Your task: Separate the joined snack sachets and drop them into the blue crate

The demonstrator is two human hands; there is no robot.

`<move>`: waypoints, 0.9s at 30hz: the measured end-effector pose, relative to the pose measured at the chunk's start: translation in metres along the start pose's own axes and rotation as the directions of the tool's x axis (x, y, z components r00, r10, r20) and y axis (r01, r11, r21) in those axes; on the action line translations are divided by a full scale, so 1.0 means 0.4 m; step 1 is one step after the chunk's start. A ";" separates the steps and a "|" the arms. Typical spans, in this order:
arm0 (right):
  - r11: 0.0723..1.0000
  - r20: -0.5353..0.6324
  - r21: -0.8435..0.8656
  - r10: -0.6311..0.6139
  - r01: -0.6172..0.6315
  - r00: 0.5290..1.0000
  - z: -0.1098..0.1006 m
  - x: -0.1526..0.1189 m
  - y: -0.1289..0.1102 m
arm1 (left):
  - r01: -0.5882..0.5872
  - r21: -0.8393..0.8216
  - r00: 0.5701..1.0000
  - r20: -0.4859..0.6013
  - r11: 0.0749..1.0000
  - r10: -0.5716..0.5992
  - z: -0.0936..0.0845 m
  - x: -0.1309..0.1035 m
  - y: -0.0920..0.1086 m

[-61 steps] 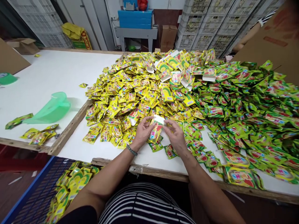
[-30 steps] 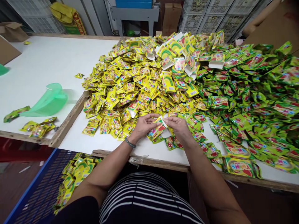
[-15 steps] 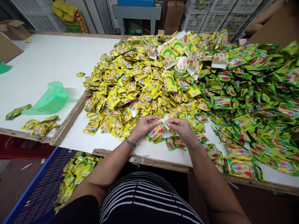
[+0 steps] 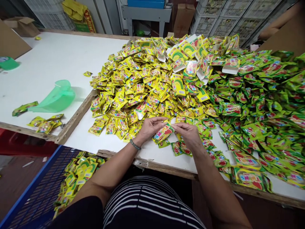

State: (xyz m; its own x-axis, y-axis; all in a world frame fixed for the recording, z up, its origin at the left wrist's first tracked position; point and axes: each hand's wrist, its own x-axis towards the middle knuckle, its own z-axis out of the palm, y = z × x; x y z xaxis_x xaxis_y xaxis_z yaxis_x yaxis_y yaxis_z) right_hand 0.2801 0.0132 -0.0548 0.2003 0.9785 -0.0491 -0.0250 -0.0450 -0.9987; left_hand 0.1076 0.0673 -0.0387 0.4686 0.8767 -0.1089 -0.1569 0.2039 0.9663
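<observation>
My left hand (image 4: 151, 129) is closed on a small yellow-and-green candy box (image 4: 163, 133) with a watermelon picture, held tilted just above the table's front part. At the box's upper right end, the fingertips of my right hand (image 4: 189, 135) pinch together by its flap. Beneath and beside my hands lie several green candy sachets (image 4: 176, 148). Beyond them a big heap of yellow sachets (image 4: 133, 87) meets a heap of green sachets (image 4: 257, 108) on the right. Flat and open boxes (image 4: 177, 85) rest on top of the heaps.
A wooden strip (image 4: 76, 117) divides the white table (image 4: 64, 57); left of it lies a green scoop (image 4: 53, 100). Below the front edge, a blue crate (image 4: 35, 187) holds many yellow boxes (image 4: 77, 179). Another person's arm (image 4: 277, 24) shows at the far right beside a carton (image 4: 286, 35).
The white flap seen at the box's upper end is now mostly out of sight between my fingers. The whole view has shifted slightly, with the scene moving right.
</observation>
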 end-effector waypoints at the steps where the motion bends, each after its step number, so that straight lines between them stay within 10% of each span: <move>1: 1.000 -0.020 -0.013 -0.005 0.004 1.000 0.002 0.000 0.002 | -0.030 0.024 0.999 -0.021 0.999 0.031 0.001 -0.002 0.001; 8: 0.994 -0.025 0.087 0.075 -0.073 0.997 0.014 -0.001 0.017 | -0.111 0.073 0.987 -0.111 0.991 0.119 0.012 -0.007 -0.015; 14: 0.972 -0.108 -0.165 -0.187 0.168 0.976 0.034 -0.015 0.024 | -0.109 0.012 0.966 -0.236 0.994 0.108 0.014 0.000 -0.019; 20: 0.985 -0.051 -0.024 -0.172 0.171 0.984 0.029 -0.017 0.007 | -0.056 -0.094 0.977 -0.212 0.994 0.035 0.016 0.007 -0.012; 27: 0.844 0.015 -0.366 -0.415 0.391 0.910 0.044 -0.034 -0.011 | -0.116 0.228 0.983 -0.111 0.967 0.144 0.021 -0.019 0.009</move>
State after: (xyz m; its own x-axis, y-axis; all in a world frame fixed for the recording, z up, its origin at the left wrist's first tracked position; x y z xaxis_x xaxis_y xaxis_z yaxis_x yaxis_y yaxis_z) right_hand 0.2602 0.0037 -0.0494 0.1783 0.9117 0.3701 0.4162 0.2709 -0.8680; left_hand 0.1107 0.0579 -0.0323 0.3421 0.9396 0.0062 -0.0079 -0.0037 1.0000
